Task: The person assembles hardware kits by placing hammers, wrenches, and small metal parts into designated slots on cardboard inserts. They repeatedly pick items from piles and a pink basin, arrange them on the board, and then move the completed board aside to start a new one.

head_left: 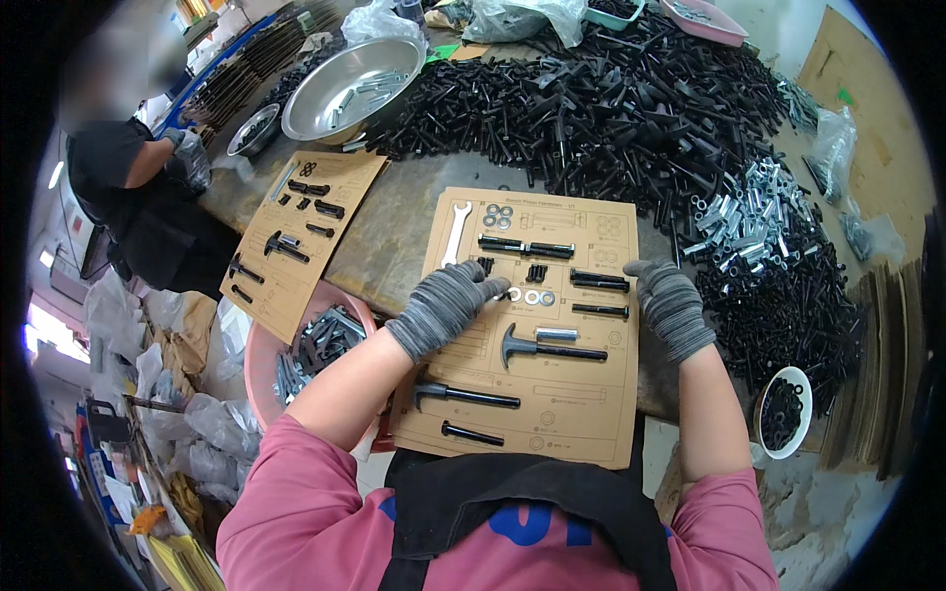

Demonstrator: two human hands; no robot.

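A brown cardboard sheet (473,345) printed with part outlines lies before me. My gloved left hand (443,303) is over its left half, fingers drawn together, tips beside a row of silver washers (532,296); what they pinch is hidden. At the sheet's right edge is my gloved right hand (673,307), fingers loosely bent and apart, next to black bolts (599,282). Nothing shows in it. On the sheet are a wrench (456,234), long black bolts (526,246), short black screws (537,273), a silver tube (557,334) and black T-shaped bolts (557,349).
Black bolts (581,108) heap across the back; silver sleeves (739,217) lie at the right. A second laid-out sheet (305,246) is left, beside a pink basin (258,364). A steel bowl (305,113) stands behind. A white bowl (796,438) sits right; a person (148,207) stands far left.
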